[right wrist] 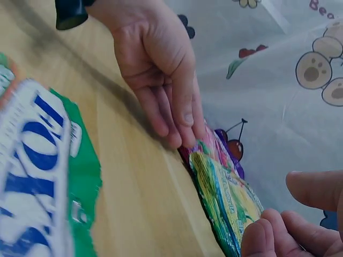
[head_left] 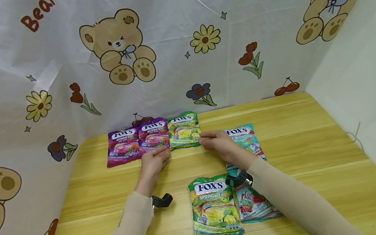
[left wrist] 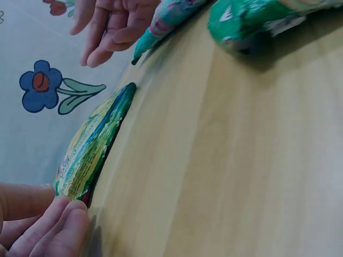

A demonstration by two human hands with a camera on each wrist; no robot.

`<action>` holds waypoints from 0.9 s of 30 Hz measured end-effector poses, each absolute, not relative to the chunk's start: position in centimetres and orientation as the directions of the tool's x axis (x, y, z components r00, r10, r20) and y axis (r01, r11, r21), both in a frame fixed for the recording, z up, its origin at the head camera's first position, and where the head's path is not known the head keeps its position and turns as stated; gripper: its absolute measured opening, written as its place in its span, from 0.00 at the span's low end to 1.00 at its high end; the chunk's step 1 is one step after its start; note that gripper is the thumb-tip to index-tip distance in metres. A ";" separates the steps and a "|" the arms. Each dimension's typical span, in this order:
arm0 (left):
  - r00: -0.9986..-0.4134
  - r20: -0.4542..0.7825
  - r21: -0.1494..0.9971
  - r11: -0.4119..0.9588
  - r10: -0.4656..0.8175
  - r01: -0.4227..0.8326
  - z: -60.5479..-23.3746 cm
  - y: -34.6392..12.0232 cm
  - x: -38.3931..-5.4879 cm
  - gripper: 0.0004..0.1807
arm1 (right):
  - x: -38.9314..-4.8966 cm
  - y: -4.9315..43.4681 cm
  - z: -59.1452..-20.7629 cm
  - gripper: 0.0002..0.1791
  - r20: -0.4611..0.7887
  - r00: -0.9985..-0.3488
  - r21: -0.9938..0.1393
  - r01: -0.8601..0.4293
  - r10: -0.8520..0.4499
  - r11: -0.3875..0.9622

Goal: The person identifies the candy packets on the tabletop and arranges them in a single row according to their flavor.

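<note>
Two purple Fox's Berries candy bags (head_left: 122, 148) and a green Fox's Spring Tea candy bag (head_left: 184, 131) lie side by side along the table's back. My left hand (head_left: 152, 165) touches the lower edge where the second purple bag meets the green one, its fingers fairly straight. At the green bag's right edge is my right hand (head_left: 220, 144), with thumb and fingers apart in the right wrist view. Another Spring Tea bag (head_left: 214, 213) lies nearer me. A teal Blossom candy bag (head_left: 246, 136) is partly hidden behind my right hand and wrist.
A further teal candy bag with red print (head_left: 254, 206) lies beside the near green bag, partly under my right forearm. The wooden table (head_left: 300, 135) meets a bear-print cloth (head_left: 172, 91) at the back. A white wall (head_left: 372, 72) stands at right.
</note>
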State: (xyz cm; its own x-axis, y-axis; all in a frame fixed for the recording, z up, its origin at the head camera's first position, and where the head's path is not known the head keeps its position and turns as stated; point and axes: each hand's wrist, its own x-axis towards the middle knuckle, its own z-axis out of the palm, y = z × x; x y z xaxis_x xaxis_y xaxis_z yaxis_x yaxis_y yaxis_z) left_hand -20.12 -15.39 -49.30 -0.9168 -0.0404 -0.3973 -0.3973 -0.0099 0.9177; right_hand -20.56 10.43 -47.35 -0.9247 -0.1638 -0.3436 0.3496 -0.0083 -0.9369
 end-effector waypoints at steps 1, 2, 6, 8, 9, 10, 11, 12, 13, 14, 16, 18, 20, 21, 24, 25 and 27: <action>-0.917 -0.397 0.918 -0.006 -0.034 -0.397 -49.4 -15.4 -19.9 0.21 | -20.2 10.5 -47.3 0.27 -0.347 -0.922 -0.935 0.354 -0.173 -0.012; -0.918 -0.395 0.918 -0.005 -0.025 -0.395 -49.4 -15.3 -19.6 0.21 | -19.8 10.6 -47.1 0.27 -0.347 -0.920 -0.935 0.355 -0.183 -0.010; -0.921 -0.390 0.921 0.012 0.015 -0.390 -49.6 -15.0 -18.4 0.21 | -18.5 11.1 -46.7 0.27 -0.339 -0.914 -0.938 0.345 -0.221 0.011; -0.917 -0.396 0.918 0.018 0.039 -0.396 -49.7 -14.9 -17.7 0.22 | -17.7 11.4 -46.5 0.28 -0.334 -0.911 -0.941 0.338 -0.244 0.025; -0.915 -0.400 0.917 0.023 0.049 -0.399 -49.9 -14.9 -17.3 0.22 | -17.4 11.6 -46.4 0.28 -0.331 -0.908 -0.942 0.335 -0.257 0.030; -0.912 -0.405 0.914 0.021 0.060 -0.405 -49.9 -14.8 -16.9 0.22 | -17.0 11.8 -46.4 0.28 -0.333 -0.904 -0.941 0.336 -0.269 0.033; -0.910 -0.409 0.912 0.021 0.070 -0.409 -50.0 -14.7 -16.6 0.22 | -16.6 12.0 -46.3 0.28 -0.330 -0.901 -0.942 0.333 -0.283 0.038; -0.908 -0.412 0.911 0.023 0.081 -0.411 -50.1 -14.7 -16.2 0.22 | -16.3 12.3 -46.3 0.29 -0.330 -0.897 -0.942 0.334 -0.295 0.039; -0.905 -0.415 0.910 0.021 0.093 -0.415 -50.2 -14.6 -15.8 0.22 | -15.9 12.5 -46.2 0.29 -0.329 -0.893 -0.942 0.334 -0.306 0.037; -0.902 -0.419 0.908 0.021 0.104 -0.419 -50.3 -14.4 -15.5 0.22 | -15.5 12.7 -46.1 0.28 -0.328 -0.891 -0.942 0.334 -0.315 0.037; -0.898 -0.420 0.907 0.016 0.128 -0.422 -50.3 -14.2 -14.8 0.22 | -14.8 13.2 -46.0 0.28 -0.330 -0.886 -0.940 0.339 -0.327 0.031; -0.896 -0.420 0.906 0.015 0.145 -0.422 -50.4 -14.1 -14.1 0.21 | -14.2 13.5 -45.9 0.29 -0.330 -0.881 -0.940 0.341 -0.339 0.029; -0.895 -0.418 0.907 0.020 0.154 -0.420 -50.5 -14.0 -13.5 0.21 | -13.6 13.7 -46.0 0.29 -0.329 -0.877 -0.939 0.342 -0.349 0.026; -0.895 -0.417 0.908 0.022 0.160 -0.419 -50.5 -13.9 -13.3 0.21 | -13.4 13.9 -46.0 0.29 -0.332 -0.875 -0.938 0.345 -0.352 0.025; -0.890 -0.423 0.905 0.019 0.171 -0.426 -50.6 -13.8 -12.6 0.20 | -12.7 14.3 -46.3 0.30 -0.334 -0.871 -0.938 0.345 -0.361 0.034; -0.888 -0.425 0.903 0.019 0.174 -0.428 -50.6 -13.8 -12.4 0.20 | -12.4 14.4 -46.3 0.30 -0.334 -0.870 -0.938 0.343 -0.362 0.041; -0.885 -0.427 0.902 0.016 0.186 -0.432 -50.6 -13.8 -12.0 0.20 | -11.8 14.8 -46.4 0.30 -0.338 -0.870 -0.938 0.341 -0.358 0.058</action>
State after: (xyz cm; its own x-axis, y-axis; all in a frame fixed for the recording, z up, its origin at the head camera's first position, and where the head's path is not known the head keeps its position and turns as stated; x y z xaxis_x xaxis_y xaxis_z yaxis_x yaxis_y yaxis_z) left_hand -11.98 -13.77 -50.64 -0.8849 0.1858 -0.4270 -0.4318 0.0158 0.9018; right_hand -11.85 14.76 -46.44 -0.8701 -0.3584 -0.3384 0.3411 0.0578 -0.9383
